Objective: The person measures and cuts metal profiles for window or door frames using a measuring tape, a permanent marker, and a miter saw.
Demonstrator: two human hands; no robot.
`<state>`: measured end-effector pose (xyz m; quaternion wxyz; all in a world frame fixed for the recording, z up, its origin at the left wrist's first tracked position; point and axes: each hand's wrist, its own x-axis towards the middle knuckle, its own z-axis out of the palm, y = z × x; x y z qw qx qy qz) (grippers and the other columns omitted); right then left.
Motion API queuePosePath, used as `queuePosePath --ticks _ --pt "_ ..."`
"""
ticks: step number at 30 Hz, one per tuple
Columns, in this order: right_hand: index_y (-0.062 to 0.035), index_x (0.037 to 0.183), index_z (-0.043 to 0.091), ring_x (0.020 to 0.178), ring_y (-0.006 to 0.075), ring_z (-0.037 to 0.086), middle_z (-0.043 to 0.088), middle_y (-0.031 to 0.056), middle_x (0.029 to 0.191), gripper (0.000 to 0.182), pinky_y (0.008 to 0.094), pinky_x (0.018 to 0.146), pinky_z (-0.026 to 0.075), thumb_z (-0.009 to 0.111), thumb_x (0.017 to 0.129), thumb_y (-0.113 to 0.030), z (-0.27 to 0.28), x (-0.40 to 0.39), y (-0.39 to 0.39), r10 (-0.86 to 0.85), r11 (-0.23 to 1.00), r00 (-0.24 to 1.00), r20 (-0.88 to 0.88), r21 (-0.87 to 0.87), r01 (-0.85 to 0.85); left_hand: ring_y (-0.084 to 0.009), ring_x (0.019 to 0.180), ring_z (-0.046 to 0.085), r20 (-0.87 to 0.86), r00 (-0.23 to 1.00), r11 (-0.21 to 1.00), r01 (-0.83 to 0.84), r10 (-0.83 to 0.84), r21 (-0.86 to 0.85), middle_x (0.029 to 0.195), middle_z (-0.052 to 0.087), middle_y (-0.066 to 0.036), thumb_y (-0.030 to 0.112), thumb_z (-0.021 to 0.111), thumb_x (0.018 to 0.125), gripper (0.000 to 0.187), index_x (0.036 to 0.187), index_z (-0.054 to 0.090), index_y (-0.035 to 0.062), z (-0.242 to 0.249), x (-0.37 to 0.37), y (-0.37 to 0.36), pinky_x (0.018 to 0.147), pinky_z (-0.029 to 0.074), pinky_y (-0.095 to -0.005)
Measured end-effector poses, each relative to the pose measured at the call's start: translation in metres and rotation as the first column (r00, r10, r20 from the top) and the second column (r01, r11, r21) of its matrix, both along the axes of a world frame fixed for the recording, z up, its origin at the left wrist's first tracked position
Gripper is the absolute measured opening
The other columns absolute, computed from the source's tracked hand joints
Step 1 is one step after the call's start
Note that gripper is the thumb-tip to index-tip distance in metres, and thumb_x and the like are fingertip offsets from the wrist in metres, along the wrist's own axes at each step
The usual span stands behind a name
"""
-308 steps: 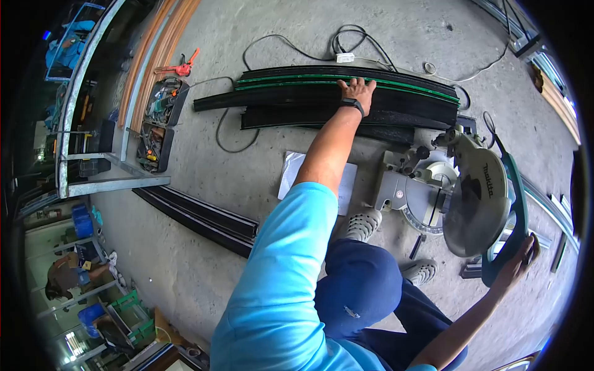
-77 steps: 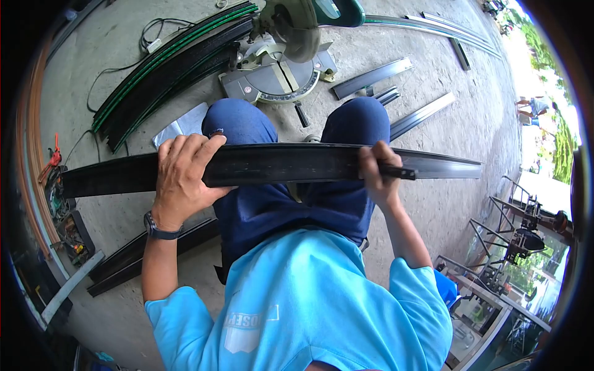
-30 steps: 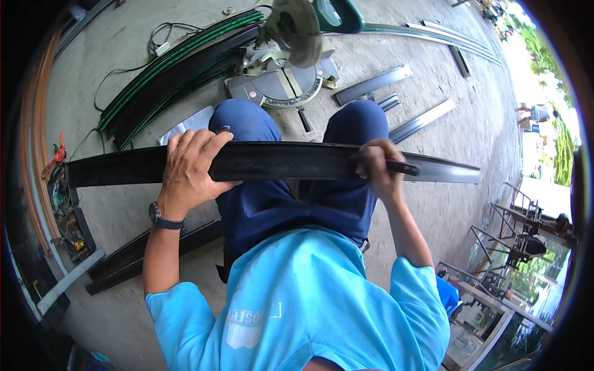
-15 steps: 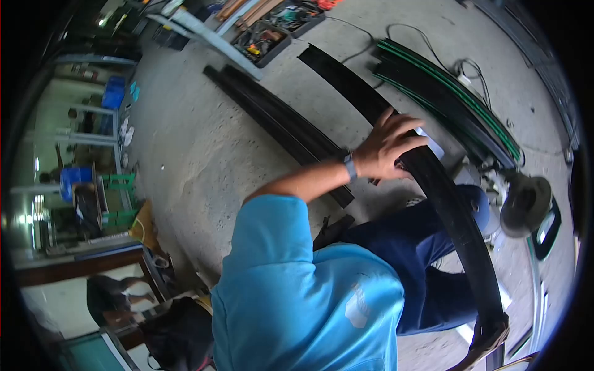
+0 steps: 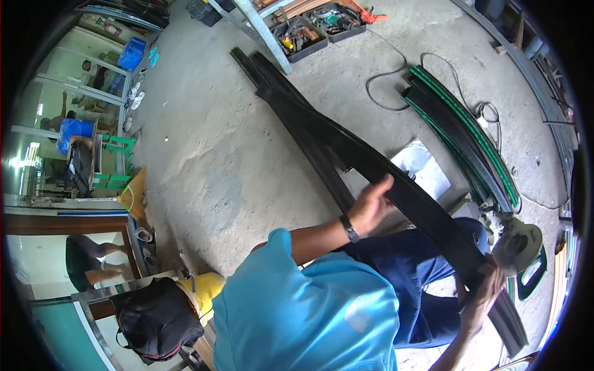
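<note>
Fingers of the right hand (image 5: 484, 294) are wrapped around a long black profile (image 5: 421, 207) near its closer end, clamped firmly enough, it seems, to govern the length from there. The left hand (image 5: 370, 210) is loosely spread, thumb raised, right beside the profile's edge farther along; whether it touches the underside cannot be told. That position would suit steadying the middle, since a strip this long likely swings when held by one end. A dark watch (image 5: 349, 229) circles the left wrist.

The profile slants across in front of the person, passing over the bent knee (image 5: 475, 232), which may be helping to bear it. Its far end overlaps a pair of similar black strips (image 5: 318, 159) on the concrete floor (image 5: 210, 154); whether it rests on them or hangs above is unclear. White sheets (image 5: 427, 170) lie just past the held profile, presumably placed for easy viewing, though any writing is too small to read.

Farther out, green-edged black profiles (image 5: 461, 127) lie side by side, probably to keep like lengths together. The miter saw (image 5: 523, 247) stands beyond the knee, near the right hand, while tool trays (image 5: 300, 40) sit well apart beside a metal frame (image 5: 263, 34).
</note>
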<state>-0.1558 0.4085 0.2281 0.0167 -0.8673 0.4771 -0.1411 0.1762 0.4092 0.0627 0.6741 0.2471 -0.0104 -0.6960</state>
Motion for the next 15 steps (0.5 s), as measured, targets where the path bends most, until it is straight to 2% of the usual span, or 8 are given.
queuePosePath --ticks 2,3,6,8,10,12,13,15 --pt "-0.0060 0.109 0.053 0.108 0.0400 0.060 0.063 0.0193 0.118 0.052 0.0539 0.103 0.038 0.083 0.080 -0.038 0.002 0.014 -0.008 0.040 0.984 0.997 -0.065 0.175 -0.027 -0.0174 0.106 0.071 0.100 0.977 0.973 -0.201 0.190 0.112 0.116 0.074 -0.007 0.030 0.067 0.103 0.026 0.115 0.068 0.0062 0.015 0.049 -0.015 0.094 0.056 -0.0296" --pt "-0.0049 0.109 0.053 0.104 0.0409 0.060 0.061 0.0198 0.111 0.054 0.0530 0.097 0.044 0.088 0.073 -0.025 0.000 0.014 -0.012 0.074 0.968 0.994 -0.080 0.246 -0.052 -0.0137 0.091 0.071 0.255 0.939 0.942 -0.281 0.230 0.184 0.101 0.073 -0.002 0.040 0.068 0.102 0.028 0.106 0.067 0.0117 -0.020 0.084 -0.024 0.073 0.055 -0.0298" --pt "-0.0043 0.110 0.054 0.100 0.0414 0.061 0.060 0.0193 0.107 0.057 0.0511 0.089 0.050 0.090 0.068 -0.017 -0.032 0.061 -0.021 0.078 0.937 0.982 0.172 0.323 -0.131 -0.0160 0.097 0.070 0.276 0.839 0.869 -0.494 0.469 0.024 0.104 0.071 -0.001 0.031 0.073 0.099 0.023 0.110 0.065 0.0118 0.003 0.137 -0.037 0.089 0.057 -0.0329" --pt "-0.0033 0.110 0.054 0.097 0.0419 0.062 0.060 0.0189 0.105 0.059 0.0488 0.083 0.053 0.090 0.066 -0.016 -0.059 0.112 -0.024 0.154 0.941 0.973 0.172 0.275 -0.197 -0.0173 0.113 0.064 0.316 0.838 0.873 -0.485 0.445 0.055 0.125 0.065 -0.006 0.034 0.076 0.097 0.054 0.136 0.052 0.0059 0.000 0.126 -0.031 0.094 0.056 -0.0365" --pt "-0.0021 0.110 0.054 0.096 0.0405 0.062 0.061 0.0179 0.105 0.058 0.0491 0.082 0.053 0.091 0.069 -0.018 -0.083 0.176 -0.022 0.172 0.935 0.953 0.250 0.262 -0.237 -0.0219 0.139 0.047 0.428 0.794 0.866 -0.497 0.431 0.051 0.157 0.046 -0.011 0.039 0.075 0.097 0.080 0.157 0.035 0.0023 -0.024 0.102 -0.023 0.113 0.044 -0.0414" --pt "-0.0015 0.109 0.055 0.096 0.0396 0.063 0.063 0.0178 0.102 0.053 0.0489 0.081 0.052 0.090 0.074 -0.020 -0.093 0.241 -0.024 0.189 0.919 0.929 0.317 0.276 -0.281 -0.0244 0.143 0.043 0.465 0.791 0.848 -0.511 0.398 0.143 0.160 0.042 -0.015 0.046 0.074 0.096 0.087 0.156 0.034 -0.0026 -0.025 0.112 -0.020 0.116 0.040 -0.0416" --pt "-0.0007 0.111 0.056 0.094 0.0379 0.064 0.063 0.0171 0.099 0.050 0.0473 0.081 0.052 0.089 0.078 -0.020 -0.106 0.262 -0.032 0.206 0.896 0.878 0.432 0.277 -0.347 -0.0269 0.137 0.050 0.528 0.773 0.776 -0.557 0.353 0.297 0.153 0.050 -0.019 0.051 0.075 0.094 0.087 0.150 0.041 -0.0065 -0.036 0.136 -0.025 0.112 0.043 -0.0415" --pt "0.0007 0.114 0.058 0.089 0.0357 0.065 0.062 0.0164 0.094 0.046 0.0447 0.079 0.052 0.086 0.084 -0.019 -0.106 0.283 -0.030 0.171 0.849 0.772 0.612 0.307 -0.431 -0.0296 0.120 0.061 0.685 0.641 0.744 -0.633 0.347 0.216 0.136 0.063 -0.019 0.050 0.077 0.092 0.078 0.139 0.054 -0.0075 -0.072 0.196 -0.034 0.104 0.049 -0.0416"
